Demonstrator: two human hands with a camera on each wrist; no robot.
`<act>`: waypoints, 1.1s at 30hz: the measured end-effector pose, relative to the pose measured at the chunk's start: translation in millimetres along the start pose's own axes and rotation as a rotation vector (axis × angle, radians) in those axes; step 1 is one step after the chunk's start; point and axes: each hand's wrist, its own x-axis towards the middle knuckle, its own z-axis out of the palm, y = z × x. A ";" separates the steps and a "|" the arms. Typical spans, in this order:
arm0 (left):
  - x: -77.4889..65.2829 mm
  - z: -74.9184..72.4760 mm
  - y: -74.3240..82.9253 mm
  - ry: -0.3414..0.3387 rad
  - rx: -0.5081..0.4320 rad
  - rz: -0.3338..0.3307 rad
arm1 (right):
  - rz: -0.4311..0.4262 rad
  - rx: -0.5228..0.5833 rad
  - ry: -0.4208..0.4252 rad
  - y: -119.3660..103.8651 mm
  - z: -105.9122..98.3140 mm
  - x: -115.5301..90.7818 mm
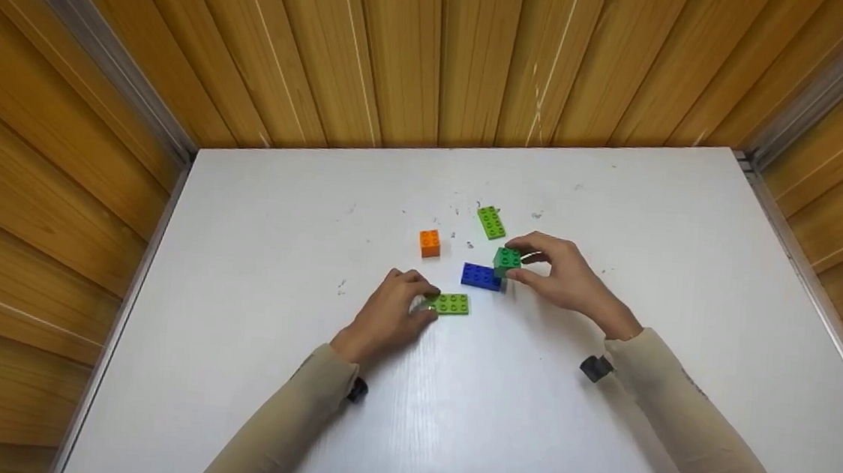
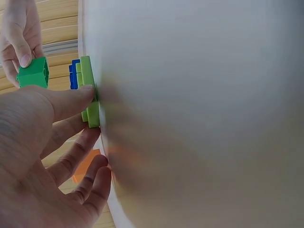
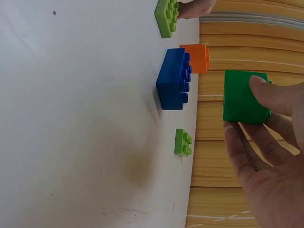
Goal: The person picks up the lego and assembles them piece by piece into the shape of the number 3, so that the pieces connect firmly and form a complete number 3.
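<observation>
Right hand pinches the dark green block, thumb on one side, fingers opposite. Head view makes it look seated on the right end of the blue brick; right wrist view shows a clear gap — block is up in the air, off both brick and table. Left hand has the near light green brick by its left end, just nearside of blue; left wrist view adds the thumb on it, hidden fingertips in head view — can't tell if it's fully down. Orange block and far light green brick sit beyond blue, untouched. Right wrist also shows blue's tall side wall.
</observation>
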 end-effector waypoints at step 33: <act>2.6 0.2 1.3 -0.030 -0.005 -0.068 | -0.060 0.032 -0.057 -19.7 31.9 1.8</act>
